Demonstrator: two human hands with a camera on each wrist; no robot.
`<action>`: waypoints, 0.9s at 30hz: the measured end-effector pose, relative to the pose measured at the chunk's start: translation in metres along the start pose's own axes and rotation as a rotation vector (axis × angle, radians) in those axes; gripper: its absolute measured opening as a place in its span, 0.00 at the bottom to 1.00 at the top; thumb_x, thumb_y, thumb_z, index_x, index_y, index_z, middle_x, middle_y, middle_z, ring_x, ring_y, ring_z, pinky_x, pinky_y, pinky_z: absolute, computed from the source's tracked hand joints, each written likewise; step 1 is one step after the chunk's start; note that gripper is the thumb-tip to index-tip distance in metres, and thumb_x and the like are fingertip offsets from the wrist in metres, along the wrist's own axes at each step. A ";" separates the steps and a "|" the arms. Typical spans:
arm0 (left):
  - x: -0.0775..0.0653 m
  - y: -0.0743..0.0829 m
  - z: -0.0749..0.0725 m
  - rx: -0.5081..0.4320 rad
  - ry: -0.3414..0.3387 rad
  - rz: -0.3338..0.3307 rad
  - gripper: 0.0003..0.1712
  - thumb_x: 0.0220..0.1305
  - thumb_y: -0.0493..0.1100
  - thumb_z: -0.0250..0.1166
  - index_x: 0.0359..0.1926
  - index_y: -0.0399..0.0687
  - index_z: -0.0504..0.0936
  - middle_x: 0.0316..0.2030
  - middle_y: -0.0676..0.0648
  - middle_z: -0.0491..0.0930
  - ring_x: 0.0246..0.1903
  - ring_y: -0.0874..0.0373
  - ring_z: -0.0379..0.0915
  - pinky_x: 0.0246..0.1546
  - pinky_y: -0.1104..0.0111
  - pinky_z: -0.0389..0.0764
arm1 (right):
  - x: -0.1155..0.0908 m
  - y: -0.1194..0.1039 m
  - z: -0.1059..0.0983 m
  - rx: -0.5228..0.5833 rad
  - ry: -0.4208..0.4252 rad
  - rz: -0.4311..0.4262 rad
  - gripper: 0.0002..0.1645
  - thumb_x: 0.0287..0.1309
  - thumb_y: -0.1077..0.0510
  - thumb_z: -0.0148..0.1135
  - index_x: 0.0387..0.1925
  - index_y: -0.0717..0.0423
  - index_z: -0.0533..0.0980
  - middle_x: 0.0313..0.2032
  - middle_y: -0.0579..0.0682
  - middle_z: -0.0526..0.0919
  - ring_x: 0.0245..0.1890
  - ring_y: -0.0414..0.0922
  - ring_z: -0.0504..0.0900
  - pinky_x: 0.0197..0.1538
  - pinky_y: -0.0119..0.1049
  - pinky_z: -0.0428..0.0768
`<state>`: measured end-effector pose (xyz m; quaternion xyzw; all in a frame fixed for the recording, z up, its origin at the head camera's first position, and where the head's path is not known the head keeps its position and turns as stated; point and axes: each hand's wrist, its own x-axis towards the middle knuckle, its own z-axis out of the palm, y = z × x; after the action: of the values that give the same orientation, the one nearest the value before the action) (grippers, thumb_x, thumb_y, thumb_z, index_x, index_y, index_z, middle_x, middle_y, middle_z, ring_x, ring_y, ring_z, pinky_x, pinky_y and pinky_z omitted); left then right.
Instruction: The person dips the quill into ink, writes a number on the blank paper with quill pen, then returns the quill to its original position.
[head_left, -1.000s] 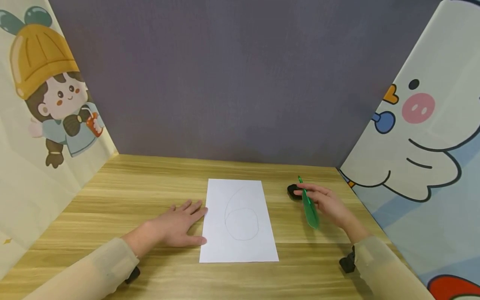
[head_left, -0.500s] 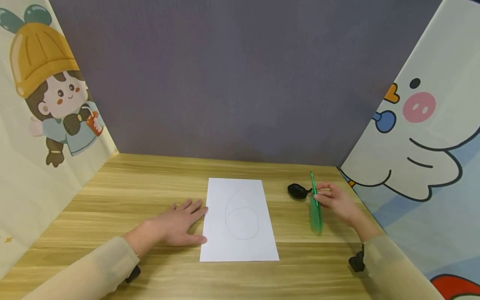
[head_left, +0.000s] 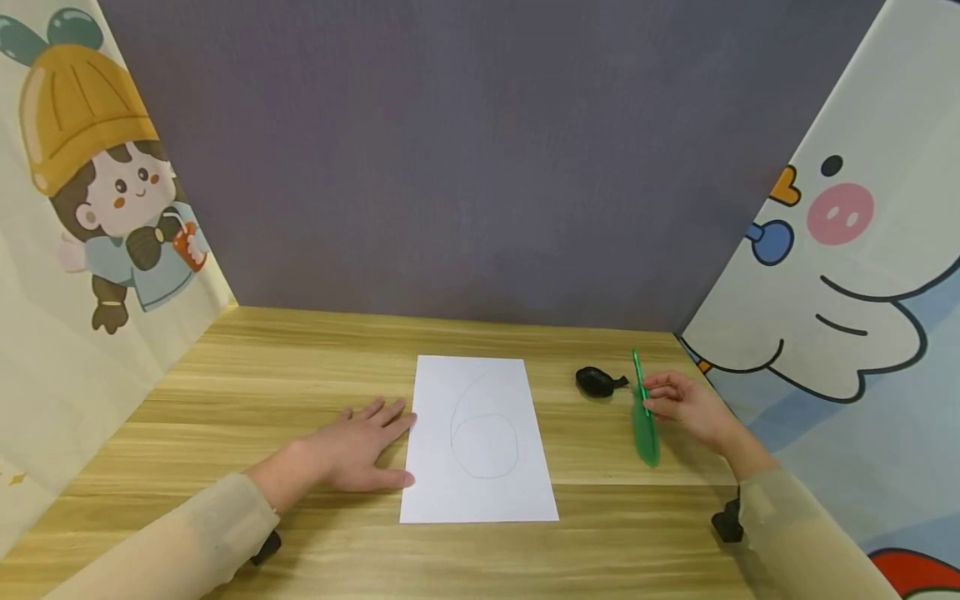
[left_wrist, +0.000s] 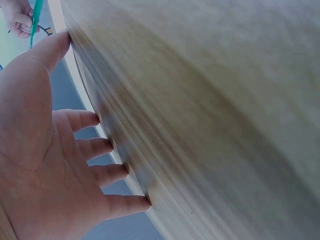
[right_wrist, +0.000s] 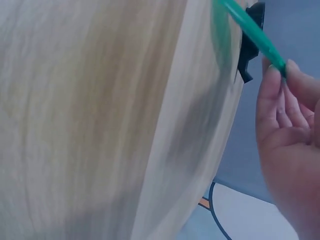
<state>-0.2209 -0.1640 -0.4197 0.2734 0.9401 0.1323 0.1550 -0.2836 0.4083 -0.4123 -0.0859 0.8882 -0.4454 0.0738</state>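
A white sheet of paper [head_left: 480,500] lies on the table, with a thin line like a 6 drawn on it. My left hand [head_left: 360,450] rests flat beside it, fingers spread, the tips of the thumb and little-most reaching finger at its left edge. On the right, my right hand [head_left: 690,412] pinches a slim green stick with a flat leaf-shaped end [head_left: 645,433] between thumb and fingers. The leaf end points down toward the table. In the right wrist view the green stick [right_wrist: 252,32] slants from the pinching fingertips. Left of that hand sits a black rounded thing with a short flared neck [head_left: 596,382].
The wood-grain table [head_left: 300,375] meets a dark grey panel [head_left: 450,167] at the back. Printed cartoon panels stand at left [head_left: 75,375] and right [head_left: 847,325].
My right hand has moved right with the green stick, away from the black thing, which now shows whole. The left hand and the paper have stayed put.
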 end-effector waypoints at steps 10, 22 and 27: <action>0.001 -0.001 0.001 0.023 0.011 0.005 0.58 0.73 0.78 0.61 0.89 0.50 0.57 0.89 0.40 0.48 0.87 0.30 0.44 0.77 0.22 0.53 | 0.003 0.007 0.003 -0.111 -0.010 0.060 0.28 0.80 0.59 0.64 0.71 0.71 0.71 0.60 0.69 0.85 0.51 0.44 0.89 0.50 0.39 0.89; 0.000 0.000 0.001 0.023 0.007 -0.002 0.58 0.73 0.78 0.61 0.89 0.51 0.57 0.89 0.40 0.48 0.87 0.31 0.43 0.78 0.22 0.53 | 0.007 0.005 0.014 -0.110 0.000 0.085 0.26 0.79 0.61 0.64 0.68 0.75 0.74 0.56 0.68 0.86 0.46 0.40 0.88 0.46 0.33 0.88; 0.000 0.001 0.000 0.022 0.008 -0.003 0.58 0.73 0.78 0.61 0.89 0.51 0.57 0.89 0.40 0.48 0.87 0.31 0.43 0.78 0.23 0.53 | 0.007 0.002 0.016 -0.122 0.002 0.092 0.25 0.79 0.60 0.64 0.67 0.74 0.74 0.54 0.66 0.86 0.45 0.40 0.87 0.45 0.34 0.88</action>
<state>-0.2204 -0.1636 -0.4200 0.2730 0.9425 0.1228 0.1486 -0.2869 0.3959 -0.4238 -0.0488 0.9167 -0.3867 0.0882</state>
